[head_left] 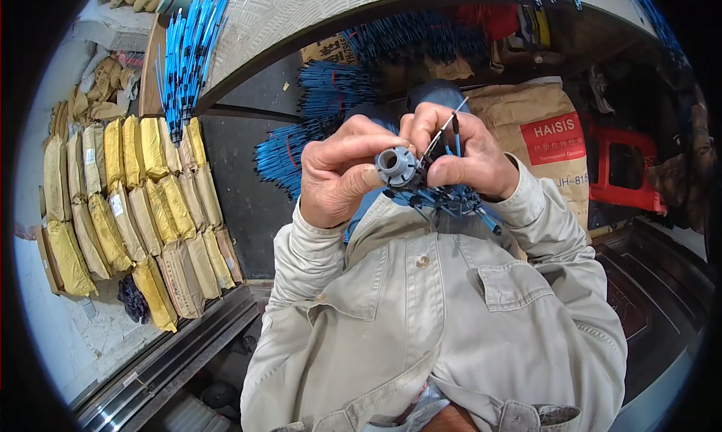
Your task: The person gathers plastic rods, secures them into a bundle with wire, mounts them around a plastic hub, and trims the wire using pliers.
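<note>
Bundles, partly hidden, lie beyond left fingers clamped on a grey fitting and right fingers clamped on thin rods.

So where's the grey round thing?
Near the head view's middle, the grey round thing is between the left hand and right hand, by the left thumb.

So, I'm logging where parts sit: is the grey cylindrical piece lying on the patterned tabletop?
No, the grey cylindrical piece is between the left hand and right hand, apart from the patterned tabletop.
</note>
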`<state>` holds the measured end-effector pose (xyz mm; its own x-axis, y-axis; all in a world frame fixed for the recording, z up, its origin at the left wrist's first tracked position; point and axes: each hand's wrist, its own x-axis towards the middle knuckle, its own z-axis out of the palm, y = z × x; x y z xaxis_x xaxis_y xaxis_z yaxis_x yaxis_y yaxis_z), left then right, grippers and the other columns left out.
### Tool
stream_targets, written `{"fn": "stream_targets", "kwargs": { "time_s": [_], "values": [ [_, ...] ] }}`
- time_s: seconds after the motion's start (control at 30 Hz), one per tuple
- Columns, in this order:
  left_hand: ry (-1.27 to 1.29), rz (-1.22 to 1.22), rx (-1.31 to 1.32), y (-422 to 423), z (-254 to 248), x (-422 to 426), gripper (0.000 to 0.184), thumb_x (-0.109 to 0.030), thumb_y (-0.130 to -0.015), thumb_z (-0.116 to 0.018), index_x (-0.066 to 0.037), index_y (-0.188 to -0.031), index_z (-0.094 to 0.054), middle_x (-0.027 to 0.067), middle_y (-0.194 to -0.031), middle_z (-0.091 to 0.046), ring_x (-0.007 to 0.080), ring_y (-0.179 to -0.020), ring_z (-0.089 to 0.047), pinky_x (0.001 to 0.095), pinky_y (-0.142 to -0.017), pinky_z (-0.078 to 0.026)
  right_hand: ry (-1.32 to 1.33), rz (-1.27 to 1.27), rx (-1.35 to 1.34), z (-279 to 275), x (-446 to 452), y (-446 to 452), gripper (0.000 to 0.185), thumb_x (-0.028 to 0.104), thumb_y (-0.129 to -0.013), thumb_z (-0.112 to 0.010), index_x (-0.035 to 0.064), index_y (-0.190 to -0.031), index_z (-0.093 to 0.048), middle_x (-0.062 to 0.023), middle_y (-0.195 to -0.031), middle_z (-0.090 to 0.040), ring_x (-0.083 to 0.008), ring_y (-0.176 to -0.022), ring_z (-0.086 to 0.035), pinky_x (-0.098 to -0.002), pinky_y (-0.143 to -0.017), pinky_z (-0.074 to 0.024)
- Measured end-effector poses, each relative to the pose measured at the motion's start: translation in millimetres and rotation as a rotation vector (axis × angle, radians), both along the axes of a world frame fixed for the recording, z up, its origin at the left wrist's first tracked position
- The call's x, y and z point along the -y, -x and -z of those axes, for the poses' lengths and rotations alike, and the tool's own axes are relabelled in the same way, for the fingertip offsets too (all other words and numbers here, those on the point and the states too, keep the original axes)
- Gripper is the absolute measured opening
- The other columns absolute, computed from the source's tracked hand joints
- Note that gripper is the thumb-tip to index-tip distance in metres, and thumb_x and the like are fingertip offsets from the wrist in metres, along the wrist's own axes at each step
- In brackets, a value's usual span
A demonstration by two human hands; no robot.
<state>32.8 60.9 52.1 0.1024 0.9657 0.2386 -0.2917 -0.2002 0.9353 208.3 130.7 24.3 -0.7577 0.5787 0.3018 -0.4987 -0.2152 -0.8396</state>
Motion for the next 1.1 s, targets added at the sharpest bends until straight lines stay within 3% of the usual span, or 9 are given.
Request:
{"fn": "stream_targets", "kwargs": {
  "time_s": [0.07,0.2,0.33,0.47,0.6,0.73,0.87,0.97,1.1],
  "values": [
    [-0.016,-0.016,-0.069,1.5,-0.5,-1.0,0.032,-0.019,-0.073,-0.073,0.003,-0.095,-0.067,0.0097,-0.087,-0.063,0.0169,-0.083,-0.055,0.0285,-0.074,-0.045,0.051,-0.062,-0.006,0.8,-0.9,0.3,0.029,0.026,-0.077,-0.072,0.0058,-0.086,-0.054,-0.0015,-0.088,-0.051,-0.0098,-0.083,-0.046,-0.0260,-0.075,-0.0377],
    [-0.194,0.003,-0.158,2.4,4.2,-7.3,0.035,-0.025,-0.070,-0.074,0.001,-0.092,-0.069,0.0079,-0.086,-0.065,0.0183,-0.083,-0.052,0.0310,-0.077,-0.041,0.058,-0.038,0.032,-0.2,0.7,0.0,0.033,0.034,-0.076,-0.071,0.0056,-0.077,-0.055,-0.0030,-0.082,-0.054,-0.0111,-0.077,-0.048,-0.0262,-0.067,-0.0377],
    [-0.230,0.074,-0.107,0.7,8.8,-12.0,0.038,-0.030,-0.070,-0.073,0.000,-0.093,-0.069,0.0074,-0.087,-0.066,0.0198,-0.082,-0.049,0.0335,-0.081,-0.038,0.047,-0.244,0.218,-11.0,-11.1,-12.0,0.032,0.032,-0.075,-0.072,0.0047,-0.072,-0.055,-0.0010,-0.074,-0.054,-0.0101,-0.072,-0.049,-0.0252,-0.064,-0.0378],
    [-0.305,0.154,-0.120,1.5,1.9,-24.3,0.038,-0.031,-0.070,-0.073,-0.001,-0.092,-0.070,0.0084,-0.088,-0.066,0.0192,-0.086,-0.051,0.0360,-0.087,-0.035,-0.005,-0.277,0.234,-24.7,-18.3,-13.2,0.033,0.030,-0.073,-0.073,0.0038,-0.070,-0.054,0.0004,-0.069,-0.053,-0.0095,-0.066,-0.048,-0.0244,-0.060,-0.0370],
    [-0.380,0.228,-0.062,-0.2,-15.1,-36.9,0.039,-0.033,-0.070,-0.072,-0.002,-0.093,-0.069,0.0087,-0.089,-0.067,0.0177,-0.098,-0.052,0.0388,-0.092,-0.032,-0.133,-0.223,0.166,-41.3,-19.9,-15.6,0.033,0.029,-0.074,-0.073,0.0027,-0.072,-0.053,-0.0027,-0.076,-0.056,-0.0110,-0.072,-0.049,-0.0260,-0.063,-0.0383],
    [-0.432,0.358,-0.155,3.5,-27.8,-43.8,0.041,-0.033,-0.070,-0.072,-0.002,-0.097,-0.068,0.0105,-0.097,-0.065,0.0173,-0.108,-0.051,0.0419,-0.098,-0.028,-0.348,-0.001,0.055,-32.7,-18.7,-14.6,0.033,0.030,-0.076,-0.071,0.0029,-0.071,-0.052,-0.0074,-0.085,-0.058,-0.0128,-0.079,-0.050,-0.0287,-0.068,-0.0402],
    [-0.350,0.144,-0.206,-10.6,-37.4,-31.0,0.042,-0.028,-0.071,-0.073,-0.001,-0.102,-0.065,0.0120,-0.107,-0.062,0.0210,-0.110,-0.051,0.0421,-0.100,-0.028,-0.574,0.253,0.058,-25.0,-16.8,-13.1,0.022,0.014,-0.077,-0.070,0.0026,-0.077,-0.051,-0.0094,-0.091,-0.056,-0.0168,-0.077,-0.053,-0.0272,-0.068,-0.0428],
    [-0.167,-0.301,-0.296,-31.4,-39.6,-18.1,0.042,-0.023,-0.071,-0.074,0.000,-0.104,-0.064,0.0125,-0.114,-0.058,0.0237,-0.110,-0.051,0.0384,-0.099,-0.032,-0.580,0.509,0.057,-26.3,-8.9,-6.6,0.022,0.012,-0.076,-0.070,0.0020,-0.075,-0.050,-0.0130,-0.092,-0.058,-0.0214,-0.078,-0.056,-0.0287,-0.068,-0.0443],
    [-0.108,-0.331,-0.378,-32.4,-27.8,-5.1,0.040,-0.018,-0.071,-0.075,0.001,-0.104,-0.063,0.0114,-0.110,-0.060,0.0232,-0.111,-0.050,0.0333,-0.095,-0.036,-0.586,0.694,0.081,-19.5,3.3,-2.1,0.022,0.011,-0.076,-0.069,0.0008,-0.076,-0.050,-0.0156,-0.096,-0.059,-0.0236,-0.082,-0.059,-0.0299,-0.069,-0.0459]
  ]
}}
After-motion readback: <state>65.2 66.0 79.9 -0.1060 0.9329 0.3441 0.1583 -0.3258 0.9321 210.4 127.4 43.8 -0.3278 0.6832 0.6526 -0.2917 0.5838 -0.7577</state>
